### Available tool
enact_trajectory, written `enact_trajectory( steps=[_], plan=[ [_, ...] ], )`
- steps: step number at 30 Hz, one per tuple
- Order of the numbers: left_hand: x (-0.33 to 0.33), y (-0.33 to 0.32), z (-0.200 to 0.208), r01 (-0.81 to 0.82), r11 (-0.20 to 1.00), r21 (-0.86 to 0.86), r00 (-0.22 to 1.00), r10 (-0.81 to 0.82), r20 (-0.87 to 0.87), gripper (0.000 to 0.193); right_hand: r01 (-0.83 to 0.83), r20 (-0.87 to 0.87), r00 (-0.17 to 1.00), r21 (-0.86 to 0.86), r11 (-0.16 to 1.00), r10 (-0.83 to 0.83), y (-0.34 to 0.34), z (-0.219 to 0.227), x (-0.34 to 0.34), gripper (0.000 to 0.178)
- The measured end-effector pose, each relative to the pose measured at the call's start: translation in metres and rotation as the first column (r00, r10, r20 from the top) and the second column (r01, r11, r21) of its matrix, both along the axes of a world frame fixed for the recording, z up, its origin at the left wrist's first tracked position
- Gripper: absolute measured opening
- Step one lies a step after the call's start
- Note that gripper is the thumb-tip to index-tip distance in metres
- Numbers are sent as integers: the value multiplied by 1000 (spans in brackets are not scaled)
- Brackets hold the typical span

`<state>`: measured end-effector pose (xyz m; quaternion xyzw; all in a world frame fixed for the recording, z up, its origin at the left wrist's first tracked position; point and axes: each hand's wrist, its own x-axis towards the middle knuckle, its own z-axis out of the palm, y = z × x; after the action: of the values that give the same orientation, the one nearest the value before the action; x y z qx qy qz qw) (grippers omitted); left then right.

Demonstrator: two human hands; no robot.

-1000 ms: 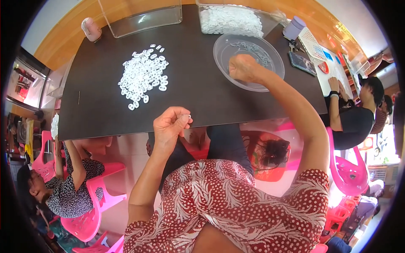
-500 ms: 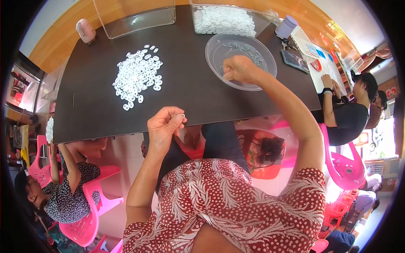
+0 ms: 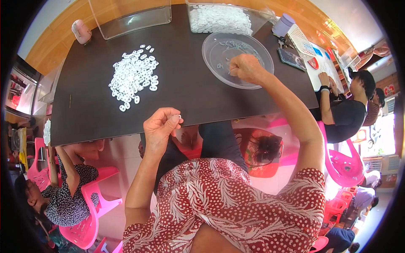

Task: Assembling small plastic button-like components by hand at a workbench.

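Observation:
My left hand [image 3: 161,130] is held just off the near edge of the table, its thumb and forefinger pinching a small white plastic piece [image 3: 180,117]. Over the clear round tub [image 3: 209,64] is my right hand [image 3: 248,68], fingers curled together; whatever they hold, if anything, is hidden. Small thin greyish pieces [image 3: 236,45] lie in the tub, mostly toward its far side. To the left, a loose pile of white oval pieces with two holes [image 3: 133,76] is spread on the dark table [image 3: 181,76].
Behind the tub stands a clear bin [image 3: 219,21] full of white pieces, beside another clear bin [image 3: 133,21]. A phone [image 3: 292,59], keys [image 3: 283,42], a lilac container [image 3: 283,25] and a pink bottle [image 3: 81,32] stand around. People sit on both sides.
My right hand has shifted a little rightward inside the tub, its fingers still curled. My left hand keeps its pinch on the white piece. The whole view has moved slightly.

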<state>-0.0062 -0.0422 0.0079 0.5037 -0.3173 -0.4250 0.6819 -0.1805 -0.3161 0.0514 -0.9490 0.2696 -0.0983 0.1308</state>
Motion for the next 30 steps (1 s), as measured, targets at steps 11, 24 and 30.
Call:
enact_trajectory(
  steps=[11,24,30],
  plan=[
    [0,0,0,-7,1000,-2,1000,7,-5,12,68,-94,993,4,998,-67,3,-5,-1,13],
    [-1,2,1,-8,1000,-9,1000,7,-19,13,121,-59,991,-15,993,-121,-3,-18,11,16],
    [0,2,2,-12,1000,-9,1000,12,-29,13,87,115,989,86,992,-97,-5,-12,4,10]
  ],
)
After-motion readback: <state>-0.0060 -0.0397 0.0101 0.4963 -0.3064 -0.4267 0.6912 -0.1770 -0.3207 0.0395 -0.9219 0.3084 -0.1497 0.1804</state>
